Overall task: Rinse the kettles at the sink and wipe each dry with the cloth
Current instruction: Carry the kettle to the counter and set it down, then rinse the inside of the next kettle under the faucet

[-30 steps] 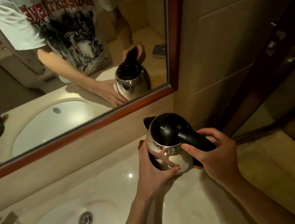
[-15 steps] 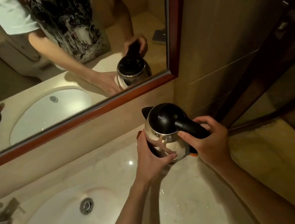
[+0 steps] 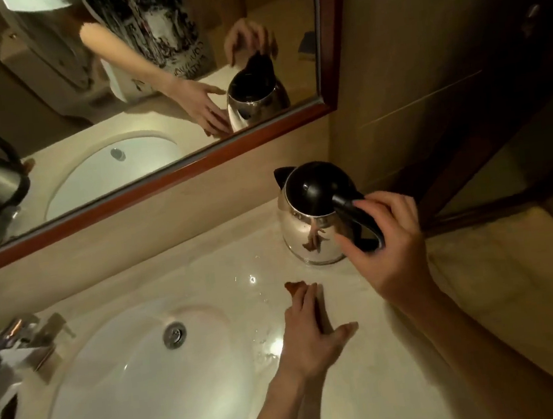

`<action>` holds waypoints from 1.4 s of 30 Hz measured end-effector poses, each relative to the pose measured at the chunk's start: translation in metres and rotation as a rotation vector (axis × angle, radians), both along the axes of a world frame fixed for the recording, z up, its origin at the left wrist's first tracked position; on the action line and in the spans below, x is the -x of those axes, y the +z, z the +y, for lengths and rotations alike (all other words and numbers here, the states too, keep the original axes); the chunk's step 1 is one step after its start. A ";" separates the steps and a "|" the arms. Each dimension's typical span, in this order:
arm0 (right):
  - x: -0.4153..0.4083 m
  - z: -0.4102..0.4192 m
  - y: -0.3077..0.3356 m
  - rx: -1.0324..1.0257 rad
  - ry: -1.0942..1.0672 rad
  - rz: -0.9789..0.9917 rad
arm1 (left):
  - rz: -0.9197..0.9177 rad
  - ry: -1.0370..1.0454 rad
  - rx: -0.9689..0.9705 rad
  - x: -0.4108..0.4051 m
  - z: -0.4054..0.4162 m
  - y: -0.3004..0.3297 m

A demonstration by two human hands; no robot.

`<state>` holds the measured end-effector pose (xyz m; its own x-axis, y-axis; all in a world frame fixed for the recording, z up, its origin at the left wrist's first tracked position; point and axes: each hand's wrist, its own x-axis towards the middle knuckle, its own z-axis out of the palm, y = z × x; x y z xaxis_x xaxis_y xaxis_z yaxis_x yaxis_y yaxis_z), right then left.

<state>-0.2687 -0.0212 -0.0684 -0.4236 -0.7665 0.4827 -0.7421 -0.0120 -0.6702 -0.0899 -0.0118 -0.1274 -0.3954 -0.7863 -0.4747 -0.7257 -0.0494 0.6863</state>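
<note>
Steel kettle (image 3: 314, 218) upright on far-right counter (image 3: 371, 353) beside sink (image 3: 143, 379) | our right hand (image 3: 389, 248) loose at its black handle, grip unclear | left hand (image 3: 311, 332) flat, empty | we judge: close firmly round handle before carrying to basin.

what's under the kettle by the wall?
The kettle stands directly on the pale countertop; no base or cloth shows at its rim. The spot beneath it is covered.
</note>
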 end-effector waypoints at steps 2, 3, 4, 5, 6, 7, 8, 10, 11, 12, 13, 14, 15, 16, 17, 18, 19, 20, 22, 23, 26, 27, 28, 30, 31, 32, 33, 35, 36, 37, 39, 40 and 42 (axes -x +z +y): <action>-0.009 0.013 -0.003 0.020 0.023 0.112 | -0.061 -0.074 0.051 -0.009 0.008 0.004; -0.014 0.020 -0.004 0.011 0.056 0.145 | -0.083 -0.093 0.077 -0.016 0.010 0.008; -0.018 0.026 -0.004 -0.007 0.098 0.161 | -0.096 -0.090 0.104 -0.023 0.012 0.014; -0.023 0.032 -0.004 -0.040 0.146 0.159 | -0.109 -0.075 0.143 -0.032 0.013 0.019; -0.029 0.037 -0.001 -0.099 0.197 0.144 | -0.129 -0.055 0.190 -0.043 0.014 0.024; -0.036 0.040 0.003 -0.189 0.248 0.126 | -0.157 -0.035 0.246 -0.056 0.015 0.028; -0.044 0.041 0.009 -0.314 0.290 0.121 | -0.178 -0.006 0.301 -0.070 0.017 0.033; -0.064 0.041 0.020 -0.570 0.339 0.144 | -0.206 0.068 0.381 -0.101 0.022 0.045; -0.076 0.041 0.024 -0.630 0.368 0.155 | -0.214 0.109 0.396 -0.119 0.026 0.052; -0.090 0.041 0.029 -0.651 0.404 0.158 | -0.216 0.152 0.404 -0.138 0.030 0.059; -0.104 0.040 0.032 -0.644 0.441 0.153 | -0.218 0.197 0.415 -0.158 0.034 0.065; -0.119 0.039 0.036 -0.625 0.477 0.156 | -0.222 0.238 0.435 -0.178 0.039 0.072; -0.137 0.038 0.040 -0.605 0.519 0.171 | -0.229 0.280 0.456 -0.199 0.044 0.079; -0.156 0.038 0.046 -0.582 0.561 0.193 | -0.234 0.321 0.477 -0.220 0.049 0.086; -0.175 0.038 0.050 -0.560 0.597 0.211 | -0.238 0.361 0.490 -0.239 0.055 0.094; -0.196 0.038 0.056 -0.539 0.630 0.225 | -0.238 0.396 0.496 -0.258 0.061 0.102; -0.219 0.038 0.062 -0.520 0.663 0.233 | -0.229 0.432 0.500 -0.278 0.067 0.109; -0.240 0.038 0.066 -0.493 0.696 0.243 | -0.216 0.468 0.508 -0.297 0.073 0.117; -0.283 0.039 0.074 -0.438 0.759 0.265 | -0.203 0.539 0.541 -0.333 0.086 0.129; -0.303 0.039 0.076 -0.414 0.783 0.268 | -0.208 0.568 0.561 -0.351 0.091 0.134; -0.361 0.044 0.086 -0.357 0.838 0.283 | -0.196 0.638 0.613 -0.401 0.111 0.145; -0.379 0.047 0.089 -0.346 0.855 0.287 | -0.186 0.659 0.623 -0.417 0.118 0.146; -0.397 0.050 0.092 -0.338 0.873 0.284 | -0.188 0.678 0.637 -0.431 0.125 0.148; -0.432 0.056 0.096 -0.347 0.920 0.256 | -0.209 0.721 0.661 -0.459 0.138 0.150; -0.448 0.060 0.096 -0.357 0.945 0.236 | -0.212 0.747 0.663 -0.471 0.143 0.151; -0.463 0.064 0.096 -0.365 0.971 0.221 | -0.211 0.771 0.657 -0.483 0.148 0.151; -0.477 0.067 0.094 -0.377 0.999 0.213 | -0.211 0.790 0.646 -0.494 0.153 0.150; -0.504 0.076 0.090 -0.416 1.056 0.208 | -0.223 0.827 0.609 -0.515 0.159 0.145; -0.517 0.080 0.087 -0.436 1.085 0.199 | -0.229 0.848 0.592 -0.524 0.161 0.141; -0.529 0.083 0.084 -0.459 1.115 0.178 | -0.228 0.869 0.576 -0.534 0.163 0.136; -0.552 0.089 0.077 -0.513 1.164 0.130 | -0.216 0.906 0.539 -0.549 0.166 0.126; -0.563 0.092 0.074 -0.544 1.180 0.113 | -0.212 0.920 0.520 -0.556 0.167 0.121; -0.581 0.097 0.067 -0.607 1.195 0.072 | -0.206 0.931 0.491 -0.568 0.167 0.112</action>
<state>0.3126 0.0761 -0.0017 0.6626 -0.7457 -0.0703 -0.5191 -0.3895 -0.7608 0.4784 0.1553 -0.0154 0.5099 -0.8601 -0.0138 -0.6490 -0.3952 0.6501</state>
